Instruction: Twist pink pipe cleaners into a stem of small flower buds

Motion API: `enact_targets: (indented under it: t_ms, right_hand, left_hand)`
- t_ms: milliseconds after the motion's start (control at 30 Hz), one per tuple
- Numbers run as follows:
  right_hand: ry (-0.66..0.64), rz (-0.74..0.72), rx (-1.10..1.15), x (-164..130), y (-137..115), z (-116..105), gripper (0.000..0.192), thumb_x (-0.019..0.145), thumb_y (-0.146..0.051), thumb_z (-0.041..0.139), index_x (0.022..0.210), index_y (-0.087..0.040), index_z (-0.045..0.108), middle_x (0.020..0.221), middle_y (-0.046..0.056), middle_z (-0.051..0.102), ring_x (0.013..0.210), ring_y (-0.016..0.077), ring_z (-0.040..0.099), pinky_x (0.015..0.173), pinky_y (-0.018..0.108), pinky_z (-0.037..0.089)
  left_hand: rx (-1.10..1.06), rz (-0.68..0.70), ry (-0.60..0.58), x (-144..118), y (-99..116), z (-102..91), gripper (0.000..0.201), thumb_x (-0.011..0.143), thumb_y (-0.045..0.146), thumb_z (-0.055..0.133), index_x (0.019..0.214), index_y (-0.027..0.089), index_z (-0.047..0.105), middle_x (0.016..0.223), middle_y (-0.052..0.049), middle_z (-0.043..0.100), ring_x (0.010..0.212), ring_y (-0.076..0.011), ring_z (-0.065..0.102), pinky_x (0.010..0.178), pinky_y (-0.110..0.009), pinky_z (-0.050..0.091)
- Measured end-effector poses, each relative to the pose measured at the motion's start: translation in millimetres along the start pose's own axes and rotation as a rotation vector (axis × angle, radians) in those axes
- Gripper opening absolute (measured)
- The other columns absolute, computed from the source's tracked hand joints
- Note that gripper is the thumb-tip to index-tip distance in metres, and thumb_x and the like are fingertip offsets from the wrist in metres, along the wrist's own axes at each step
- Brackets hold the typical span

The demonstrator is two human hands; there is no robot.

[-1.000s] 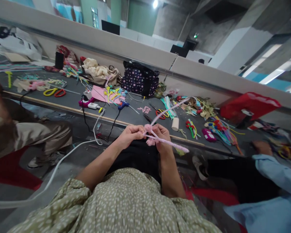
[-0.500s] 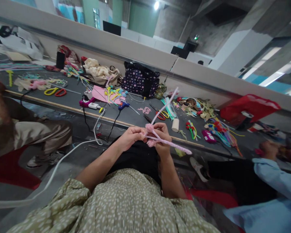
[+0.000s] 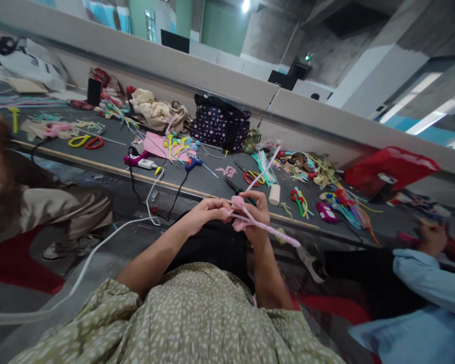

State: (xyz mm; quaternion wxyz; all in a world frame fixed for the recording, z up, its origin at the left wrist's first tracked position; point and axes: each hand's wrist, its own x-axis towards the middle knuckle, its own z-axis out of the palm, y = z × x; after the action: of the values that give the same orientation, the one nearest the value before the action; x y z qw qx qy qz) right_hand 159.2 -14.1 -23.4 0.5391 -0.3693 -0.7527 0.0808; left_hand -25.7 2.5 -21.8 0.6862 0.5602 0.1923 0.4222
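Observation:
Over my lap, just in front of the table edge, my right hand (image 3: 260, 212) is closed around a pink pipe-cleaner flower (image 3: 238, 202). A fuzzy pink stem (image 3: 278, 235) runs from it to the lower right, while a thinner pink pipe cleaner (image 3: 264, 169) sticks up to the right. My left hand (image 3: 208, 212) pinches the left end of a strand of this flower, and its fingertips partly hide that end. Beyond my hands, pliers (image 3: 232, 185) lie near the table edge, close to orange-and-yellow scissors (image 3: 254, 178) and small pink scraps (image 3: 227, 171).
On the dark table (image 3: 167, 184) stand a blue glue gun (image 3: 193, 163), a pale cylinder (image 3: 274, 194), a dotted bag (image 3: 222, 124) and a red bag (image 3: 390, 172). A white cable (image 3: 109, 237) hangs at left. Other people sit on both sides.
The flower has shifted slightly right and down, and the upright pipe cleaner leans further right. My left fingers have drawn slightly away from the flower head, still pinching.

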Motion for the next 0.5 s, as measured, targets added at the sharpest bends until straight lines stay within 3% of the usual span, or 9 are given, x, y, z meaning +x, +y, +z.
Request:
enact_targets:
  t_ms: [267, 500]
  right_hand:
    - [0.0, -0.07, -0.02, 0.1, 0.6, 1.3, 0.018, 0.082, -0.027, 0.064, 0.097, -0.031, 0.071, 0.105, 0.004, 0.063, 0.102, 0.0246, 0.056, 0.095, 0.048, 0.045]
    - [-0.008, -0.087, -0.089, 1.1, 0.5, 2.1, 0.013, 0.082, -0.028, 0.062, 0.091, -0.031, 0.071, 0.096, 0.003, 0.064, 0.097, 0.0238, 0.057, 0.097, 0.048, 0.043]
  left_hand:
    - [-0.012, -0.019, 0.052, 1.7, -0.8, 1.4, 0.021, 0.066, 0.026, 0.075, 0.079, 0.013, 0.066, 0.076, -0.002, 0.062, 0.069, -0.0117, 0.054, 0.07, -0.024, 0.043]
    - [0.014, -0.045, -0.008, -0.5, 0.4, -2.4, 0.021, 0.068, 0.028, 0.075, 0.078, 0.012, 0.066, 0.077, -0.002, 0.061, 0.071, -0.0107, 0.054, 0.069, -0.022, 0.042]
